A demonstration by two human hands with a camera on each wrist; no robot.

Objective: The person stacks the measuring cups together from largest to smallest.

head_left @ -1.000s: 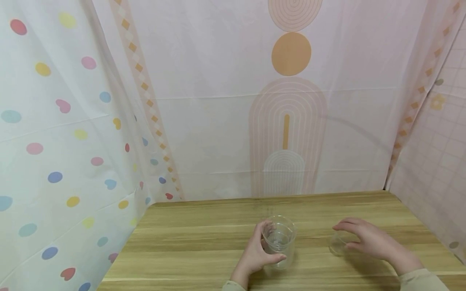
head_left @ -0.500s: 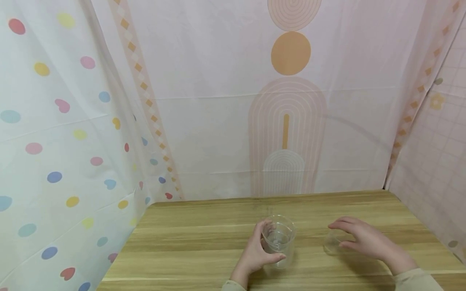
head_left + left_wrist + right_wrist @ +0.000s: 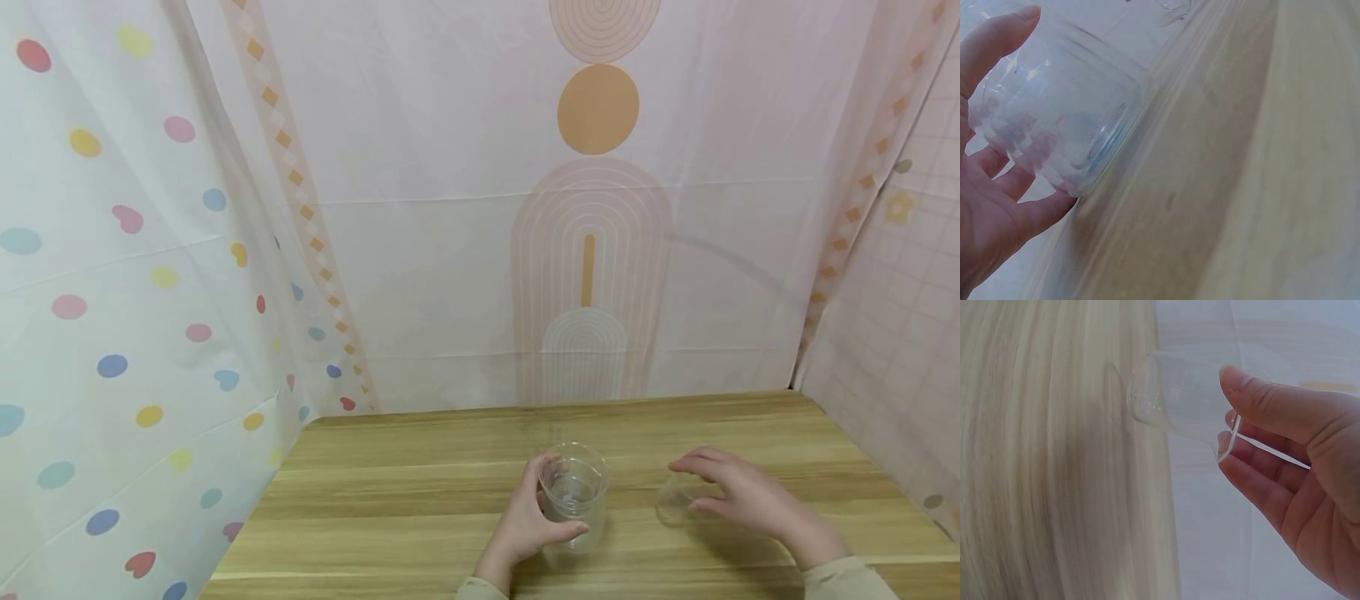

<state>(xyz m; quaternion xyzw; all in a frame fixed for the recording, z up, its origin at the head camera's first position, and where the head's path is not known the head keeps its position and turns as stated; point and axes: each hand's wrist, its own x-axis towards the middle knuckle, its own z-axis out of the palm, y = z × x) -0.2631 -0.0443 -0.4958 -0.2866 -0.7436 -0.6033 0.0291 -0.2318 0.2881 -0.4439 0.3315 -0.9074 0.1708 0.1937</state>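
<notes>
My left hand [image 3: 521,521] grips a clear plastic cup [image 3: 576,487] from its left side, thumb in front and fingers behind. The cup is upright with its mouth facing up. In the left wrist view the cup's base [image 3: 1110,140] is at or close to the tabletop; whether it touches is hard to tell. To the right, my right hand [image 3: 750,496] pinches a clear dome lid [image 3: 675,502] by its rim, between thumb and fingers. The right wrist view has the lid's narrower end [image 3: 1147,390] pointing down toward the table, apart from the cup.
The wood-grain table [image 3: 405,500] spreads out under both hands, with its back edge against a patterned curtain [image 3: 435,275]. A dotted curtain [image 3: 150,333] hangs on the left, and a checked one [image 3: 892,333] on the right.
My right hand has moved slightly left with the dome lid, closer to the cup. The left hand and its cup stay in place.
</notes>
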